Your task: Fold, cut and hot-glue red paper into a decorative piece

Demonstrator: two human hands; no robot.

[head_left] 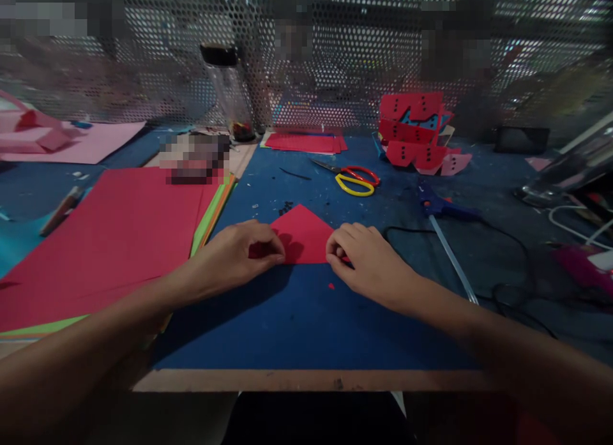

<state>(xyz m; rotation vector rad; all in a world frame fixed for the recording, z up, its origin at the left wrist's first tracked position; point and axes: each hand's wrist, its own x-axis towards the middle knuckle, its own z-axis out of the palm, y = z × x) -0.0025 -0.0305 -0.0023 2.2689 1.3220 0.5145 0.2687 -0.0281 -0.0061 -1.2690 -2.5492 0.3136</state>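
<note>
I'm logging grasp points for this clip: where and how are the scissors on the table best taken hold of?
Probably by the handle loops, with the right hand coming from the near right once free of the red paper. The scissors lie flat, blades pointing away to the left, and the open loops are the end nearer that hand.

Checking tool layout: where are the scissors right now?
In the head view, the scissors lie just right of centre on the blue tabletop, beyond the pointed red paper and left of the blue glue gun.
</note>
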